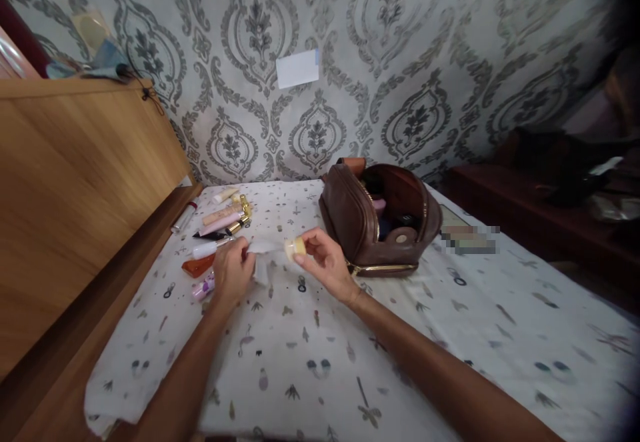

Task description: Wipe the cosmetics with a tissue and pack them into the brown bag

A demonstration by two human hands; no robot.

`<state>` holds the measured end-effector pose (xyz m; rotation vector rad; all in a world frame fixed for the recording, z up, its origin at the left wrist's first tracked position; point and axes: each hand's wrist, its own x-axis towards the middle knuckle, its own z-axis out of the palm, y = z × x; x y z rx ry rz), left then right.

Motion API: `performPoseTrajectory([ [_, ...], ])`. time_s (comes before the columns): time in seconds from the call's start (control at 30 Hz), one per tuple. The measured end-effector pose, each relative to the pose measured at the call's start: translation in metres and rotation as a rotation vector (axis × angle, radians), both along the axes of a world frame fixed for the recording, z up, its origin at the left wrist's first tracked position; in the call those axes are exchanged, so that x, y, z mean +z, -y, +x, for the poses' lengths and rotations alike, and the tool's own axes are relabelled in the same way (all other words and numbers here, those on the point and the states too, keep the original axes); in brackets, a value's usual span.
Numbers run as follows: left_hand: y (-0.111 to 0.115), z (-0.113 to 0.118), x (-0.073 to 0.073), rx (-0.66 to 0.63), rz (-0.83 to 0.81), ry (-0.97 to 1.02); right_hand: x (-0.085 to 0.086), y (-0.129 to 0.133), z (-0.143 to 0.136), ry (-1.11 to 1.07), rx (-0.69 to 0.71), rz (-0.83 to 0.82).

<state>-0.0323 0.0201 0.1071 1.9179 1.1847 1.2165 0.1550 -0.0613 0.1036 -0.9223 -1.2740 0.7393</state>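
Above the patterned white cloth, my right hand [329,267] pinches a small pale jar with a yellow lid [294,249] between thumb and fingers. My left hand [233,270] is closed on a thin white tissue [265,247] that stretches toward the jar. Whether the tissue touches the jar I cannot tell. Close to my left hand lie a white tube [204,250], an orange bottle [197,267] and a purple-and-white bottle [202,289]. To the right of my right hand stands a brown cosmetic bag [345,209], unzipped, with several items inside.
Farther back on the left are a pink tube [220,224], a black pencil-like item [210,235] and a clear tube with a dark red cap [185,217]. A wooden cabinet [85,195] borders the left side. A patterned wall [320,129] rises behind. A flat blurred item [467,239] lies right of the bag.
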Motion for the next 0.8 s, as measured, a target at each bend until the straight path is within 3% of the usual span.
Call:
performPoseTrajectory([
  [0.13,-0.008,0.0,-0.008,-0.135,-0.325,0.261,-0.009,0.008,-0.018,0.159,0.086,0.018],
  [0.33,-0.009,0.004,-0.007,-0.285,-0.516,0.4,-0.025,0.008,-0.029,0.216,0.183,-0.031],
  [0.6,-0.002,0.004,0.0,-0.416,-0.469,0.38,-0.018,-0.001,-0.018,-0.135,0.123,-0.206],
  [0.73,0.001,0.005,-0.001,-0.508,-0.352,0.25,-0.021,-0.007,-0.014,-0.161,0.212,-0.244],
  [0.8,-0.001,0.002,0.0,-0.46,-0.231,0.174,-0.023,-0.01,-0.011,-0.127,0.173,-0.22],
])
